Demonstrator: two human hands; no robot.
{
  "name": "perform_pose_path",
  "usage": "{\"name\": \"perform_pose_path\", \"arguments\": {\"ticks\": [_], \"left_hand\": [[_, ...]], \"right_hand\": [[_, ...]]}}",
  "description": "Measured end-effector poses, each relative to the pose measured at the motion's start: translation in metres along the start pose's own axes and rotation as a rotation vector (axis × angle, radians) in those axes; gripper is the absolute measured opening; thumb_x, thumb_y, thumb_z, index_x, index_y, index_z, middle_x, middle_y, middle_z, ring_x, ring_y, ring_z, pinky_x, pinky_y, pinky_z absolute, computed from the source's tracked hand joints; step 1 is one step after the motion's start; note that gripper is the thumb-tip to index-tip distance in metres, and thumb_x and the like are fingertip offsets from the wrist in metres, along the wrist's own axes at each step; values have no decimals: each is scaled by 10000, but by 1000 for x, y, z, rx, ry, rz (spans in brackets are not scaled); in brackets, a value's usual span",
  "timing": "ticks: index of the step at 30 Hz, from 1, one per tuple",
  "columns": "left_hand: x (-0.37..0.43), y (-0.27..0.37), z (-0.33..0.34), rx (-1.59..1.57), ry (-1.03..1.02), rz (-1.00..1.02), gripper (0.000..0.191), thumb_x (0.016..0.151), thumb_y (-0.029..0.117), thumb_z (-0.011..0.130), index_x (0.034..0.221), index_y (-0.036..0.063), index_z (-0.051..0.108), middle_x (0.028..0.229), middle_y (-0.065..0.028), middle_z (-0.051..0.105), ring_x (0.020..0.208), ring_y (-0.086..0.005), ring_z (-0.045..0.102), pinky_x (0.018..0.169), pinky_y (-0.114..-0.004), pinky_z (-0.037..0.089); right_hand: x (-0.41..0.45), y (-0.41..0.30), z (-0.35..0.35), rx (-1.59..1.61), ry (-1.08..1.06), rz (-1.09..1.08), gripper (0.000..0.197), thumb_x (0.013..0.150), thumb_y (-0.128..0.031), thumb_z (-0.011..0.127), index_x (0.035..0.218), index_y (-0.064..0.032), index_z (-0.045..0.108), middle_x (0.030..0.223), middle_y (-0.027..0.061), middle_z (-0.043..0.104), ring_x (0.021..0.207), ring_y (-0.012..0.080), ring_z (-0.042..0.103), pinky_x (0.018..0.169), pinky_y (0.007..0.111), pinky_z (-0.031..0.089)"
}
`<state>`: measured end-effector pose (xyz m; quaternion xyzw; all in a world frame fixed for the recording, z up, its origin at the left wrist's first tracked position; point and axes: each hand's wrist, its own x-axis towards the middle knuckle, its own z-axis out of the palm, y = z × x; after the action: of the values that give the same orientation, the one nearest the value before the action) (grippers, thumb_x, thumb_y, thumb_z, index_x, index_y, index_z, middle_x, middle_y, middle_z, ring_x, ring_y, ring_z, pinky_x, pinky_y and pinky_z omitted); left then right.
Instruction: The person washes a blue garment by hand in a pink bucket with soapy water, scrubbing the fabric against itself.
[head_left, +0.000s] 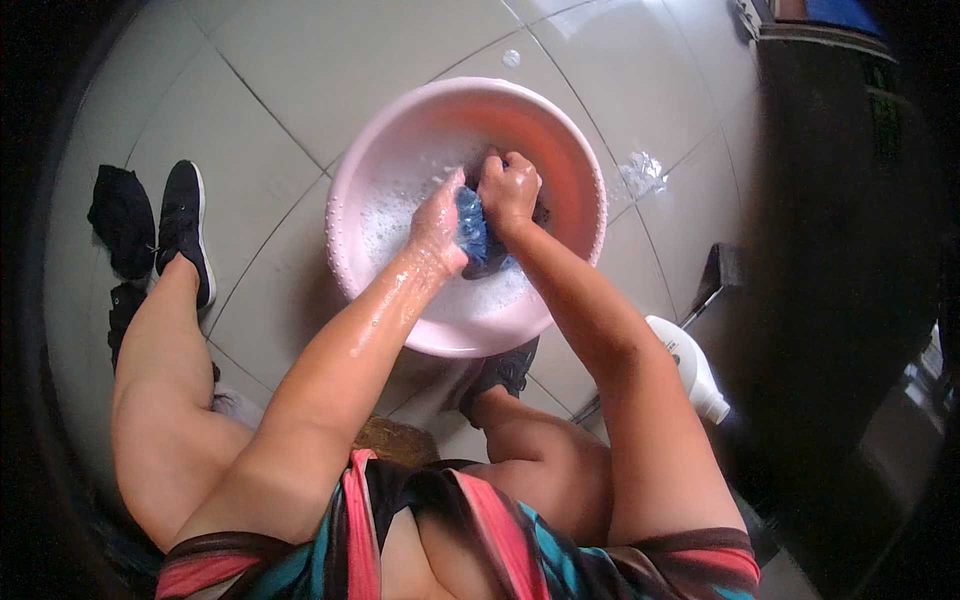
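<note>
A round pink plastic basin (466, 346) stands on the floor between my feet, with foamy water (390, 225) inside it. Over the water, my left hand (439, 225) presses its palm and thumb against a wet blue cloth (472, 225). My right hand (511, 184) is closed in a fist right beside it, gripping a darker part of the bundle. Parts of the cloth are hidden under both hands and in the suds. Foam and water cling to my left wrist and forearm.
Grey floor tiles surround the basin, with a splash of suds (643, 174) to its right. A white plastic bottle (694, 367) lies near my right elbow. My left foot wears a black shoe (182, 225); a black cloth (122, 221) lies beside it. Dark furniture (817, 262) stands at the right.
</note>
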<state>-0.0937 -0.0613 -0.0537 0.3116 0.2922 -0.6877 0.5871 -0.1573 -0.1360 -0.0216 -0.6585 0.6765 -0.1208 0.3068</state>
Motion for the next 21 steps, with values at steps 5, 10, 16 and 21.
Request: {"name": "perform_pose_path", "arguments": {"ticks": [5, 10, 16, 21], "left_hand": [[-17, 28, -6, 215, 34, 86, 415, 851, 498, 547, 867, 84, 554, 772, -53, 588, 750, -221, 602, 739, -373, 506], [-13, 18, -16, -35, -511, -94, 412, 906, 458, 457, 965, 59, 540, 834, -82, 596, 728, -242, 573, 740, -392, 487], [-33, 49, 14, 245, 149, 387, 616, 838, 441, 596, 1295, 70, 415, 1289, -91, 470, 1188, -244, 450, 1027, -412, 336], [-31, 34, 6, 528, 134, 502, 687, 835, 402, 594, 1387, 131, 288, 1439, -73, 269, 1311, -207, 262, 1089, -361, 169]], "right_hand": [[-65, -33, 6, 228, 147, -613, 270, 813, -250, 585, 674, -21, 551, 728, 224, 559, 678, 386, 554, 621, 453, 425], [-33, -24, -1, -22, 100, -422, 301, 849, -268, 530, 666, -32, 573, 687, 204, 567, 632, 387, 546, 588, 467, 426], [0, 40, 5, 120, 93, -10, 499, 862, -422, 519, 960, 59, 608, 956, 296, 598, 973, 438, 555, 861, 459, 411], [-8, 56, -12, 169, -319, 16, 469, 828, -360, 583, 927, 97, 619, 1100, 339, 530, 1118, 421, 484, 929, 446, 379]]}}
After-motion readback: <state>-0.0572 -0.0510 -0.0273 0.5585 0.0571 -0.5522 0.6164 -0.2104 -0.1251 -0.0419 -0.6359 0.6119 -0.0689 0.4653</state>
